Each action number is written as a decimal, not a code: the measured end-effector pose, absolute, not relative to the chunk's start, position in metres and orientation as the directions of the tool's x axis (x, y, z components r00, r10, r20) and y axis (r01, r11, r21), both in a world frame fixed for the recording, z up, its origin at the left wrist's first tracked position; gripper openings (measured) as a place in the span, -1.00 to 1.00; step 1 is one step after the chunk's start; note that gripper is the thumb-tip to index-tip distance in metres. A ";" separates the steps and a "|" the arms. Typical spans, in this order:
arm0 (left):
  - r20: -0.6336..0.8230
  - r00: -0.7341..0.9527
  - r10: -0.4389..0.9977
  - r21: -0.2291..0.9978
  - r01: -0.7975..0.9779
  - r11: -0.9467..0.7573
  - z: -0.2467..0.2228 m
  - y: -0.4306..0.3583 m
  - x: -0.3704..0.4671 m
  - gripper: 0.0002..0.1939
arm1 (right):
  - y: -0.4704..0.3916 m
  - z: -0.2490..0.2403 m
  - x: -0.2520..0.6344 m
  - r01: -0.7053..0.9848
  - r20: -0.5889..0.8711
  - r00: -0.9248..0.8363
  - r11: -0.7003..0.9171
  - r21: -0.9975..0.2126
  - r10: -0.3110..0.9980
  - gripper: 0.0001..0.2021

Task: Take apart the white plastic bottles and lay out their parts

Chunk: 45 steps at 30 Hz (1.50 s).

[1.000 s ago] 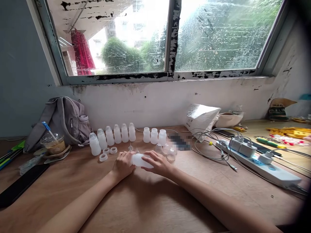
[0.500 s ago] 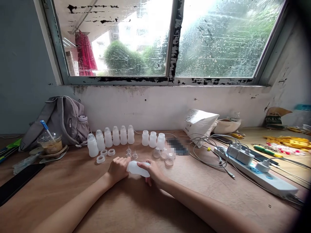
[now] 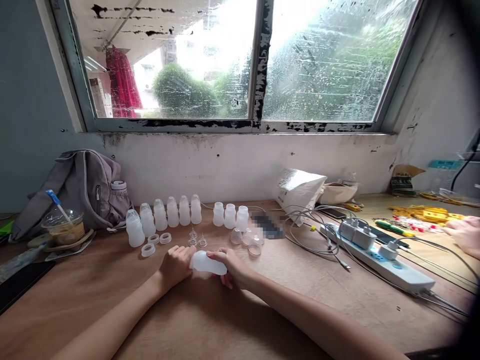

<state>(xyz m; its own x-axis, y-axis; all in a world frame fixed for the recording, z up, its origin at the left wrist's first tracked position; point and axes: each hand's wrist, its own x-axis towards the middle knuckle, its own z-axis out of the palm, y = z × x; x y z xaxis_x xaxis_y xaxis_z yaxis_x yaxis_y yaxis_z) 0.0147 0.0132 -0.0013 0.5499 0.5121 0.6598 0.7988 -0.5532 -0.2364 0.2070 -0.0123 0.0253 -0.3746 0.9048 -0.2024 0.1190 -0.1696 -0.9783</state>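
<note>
A frosted white bottle point(image 3: 207, 263) lies sideways between my hands, low over the table. My left hand point(image 3: 176, 264) is closed around its left end, and my right hand point(image 3: 234, 269) grips its right end with the thumb on top. Behind on the left stands a row of capped bottles point(image 3: 160, 215); three bottles without caps point(image 3: 230, 216) stand further right. White rings point(image 3: 148, 249) lie in front of the capped row. Small clear nipples point(image 3: 202, 241) sit just beyond my hands, and clear caps point(image 3: 254, 246) are grouped to their right.
A power strip point(image 3: 397, 274) with plugs and tangled cables point(image 3: 318, 240) lies on the right. Behind stands a white package point(image 3: 300, 190). On the left are a drink cup point(image 3: 65, 227), a backpack point(image 3: 88, 190) and a black phone point(image 3: 24, 285). Another person's hand point(image 3: 465, 236) shows at the right edge.
The view has turned slightly right, so most things appear shifted left. Another person's hand has come into view at the right edge. Both my hands still hold the bottle.
</note>
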 end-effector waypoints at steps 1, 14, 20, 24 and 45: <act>0.655 0.548 0.520 -0.226 0.799 -0.557 -0.002 0.013 0.014 -0.91 | -0.012 0.024 0.207 0.113 -0.191 -0.377 -0.159 -0.981 0.906 -0.67; 0.334 0.018 0.942 0.911 0.248 -0.328 0.004 0.011 0.030 -0.47 | 0.000 0.010 0.205 -0.275 -0.178 -0.519 -0.361 -0.891 0.836 -0.58; 0.187 0.351 0.918 0.982 -0.092 -0.164 0.012 -0.007 0.046 -0.60 | -0.004 0.010 0.203 -0.277 -0.077 -0.520 -0.253 -0.927 0.851 -0.61; 0.208 0.301 0.931 0.973 -0.165 -0.164 0.012 -0.011 0.050 -0.58 | -0.003 0.015 0.207 -0.005 0.105 -0.460 0.116 -0.993 0.881 -0.67; 0.225 0.380 0.897 0.951 0.116 -0.287 0.020 -0.001 0.034 -0.53 | 0.026 0.073 0.306 0.573 0.004 -0.381 0.240 -0.784 0.925 -0.67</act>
